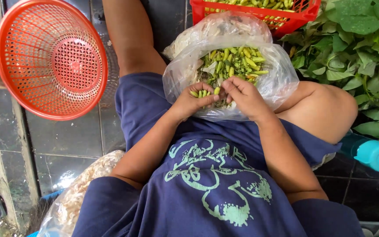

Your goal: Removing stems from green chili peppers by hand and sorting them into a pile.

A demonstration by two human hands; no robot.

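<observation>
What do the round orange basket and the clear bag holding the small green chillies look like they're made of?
The round orange basket looks like moulded rigid plastic: uniform colour, regular perforated grid, slight sheen. The clear bag appears to be thin, soft plastic film: see-through, crinkled, glossy highlights. The left hand and right hand hold small green chillies at its mouth.

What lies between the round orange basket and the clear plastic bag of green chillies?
In the head view, the person's bare leg and dark floor tiles lie between the orange basket and the clear bag of chillies.
</observation>
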